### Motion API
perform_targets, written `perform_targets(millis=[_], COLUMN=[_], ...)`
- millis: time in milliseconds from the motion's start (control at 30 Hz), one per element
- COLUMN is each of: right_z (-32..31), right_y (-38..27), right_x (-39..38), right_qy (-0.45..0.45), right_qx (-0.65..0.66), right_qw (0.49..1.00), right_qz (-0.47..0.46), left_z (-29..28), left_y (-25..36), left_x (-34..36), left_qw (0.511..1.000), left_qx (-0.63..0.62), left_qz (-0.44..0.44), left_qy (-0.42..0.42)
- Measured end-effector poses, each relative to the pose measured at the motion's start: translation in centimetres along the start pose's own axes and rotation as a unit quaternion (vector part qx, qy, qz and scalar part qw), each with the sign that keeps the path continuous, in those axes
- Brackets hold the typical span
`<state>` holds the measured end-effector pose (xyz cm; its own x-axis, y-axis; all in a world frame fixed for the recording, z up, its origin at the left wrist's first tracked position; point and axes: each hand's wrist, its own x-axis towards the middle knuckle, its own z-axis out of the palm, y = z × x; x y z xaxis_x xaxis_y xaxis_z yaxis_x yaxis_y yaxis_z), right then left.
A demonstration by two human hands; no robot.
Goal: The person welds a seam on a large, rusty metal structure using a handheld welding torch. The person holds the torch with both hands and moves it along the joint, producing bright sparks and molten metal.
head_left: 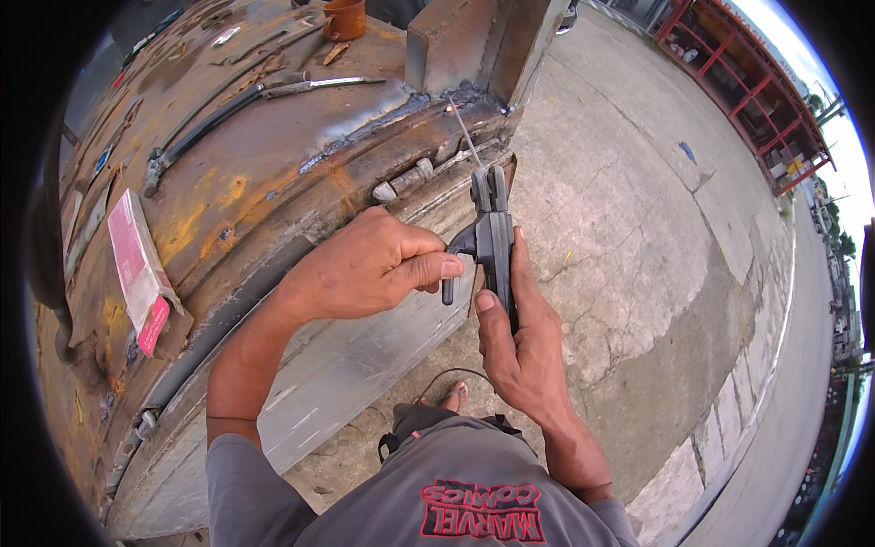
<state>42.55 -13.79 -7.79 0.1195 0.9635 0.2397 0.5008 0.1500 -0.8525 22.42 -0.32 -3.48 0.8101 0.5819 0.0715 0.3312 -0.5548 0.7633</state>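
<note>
My right hand (527,351) is wrapped round the black handle of a welding electrode holder (497,246). My left hand (369,264) pinches the holder's side lever between thumb and curled forefinger. From the holder's jaws a thin welding rod (466,134) points up and left. Its tip glows orange beside the dark weld at the foot of an upright steel plate (456,46). Just left of the jaws, a bolt-like metal piece (403,180) lies along the edge of the rusty steel surface (264,173).
On the rusty surface lie a chipping hammer (214,118) and a torn pink-and-white box (137,255). An orange-brown cup (344,20) stands at the back. Concrete ground (629,237) stretches to the right, toward a red-framed rack (747,87). A dark cable (447,372) hangs near my foot.
</note>
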Motion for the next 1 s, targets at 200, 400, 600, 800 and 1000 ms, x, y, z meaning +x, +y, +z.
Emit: perform_targets(millis=[200, 400, 600, 800, 1000], right_z=[0.5, 0.0, -0.2, -0.2, -0.1], right_y=[1.0, -0.4, -0.8, -0.6, -0.3], right_x=[0.3, 0.5, 0.7, 0.8, 0.8], right_qy=[0.005, -0.020, -0.030, -0.031, -0.022], right_qx=[-0.015, 0.030, 0.026, 0.029, 0.032], right_qw=[1.000, 0.999, 0.999, 0.999, 0.999], right_qz=[-0.018, 0.014, 0.014, 0.008, -0.004], left_z=[0.6, 0.3, 0.1, 0.0, 0.2], left_y=[-0.6, -0.4, -0.1, 0.1, -0.2], left_x=[0.2, 0.1, 0.0, 0.1, 0.1], left_qw=[1.000, 1.000, 0.999, 0.999, 1.000], left_qx=[-0.015, -0.013, -0.023, -0.033, -0.021], left_qz=[-0.014, -0.013, -0.015, -0.027, -0.017], left_qy=[0.021, 0.016, 0.019, 0.017, 0.015])
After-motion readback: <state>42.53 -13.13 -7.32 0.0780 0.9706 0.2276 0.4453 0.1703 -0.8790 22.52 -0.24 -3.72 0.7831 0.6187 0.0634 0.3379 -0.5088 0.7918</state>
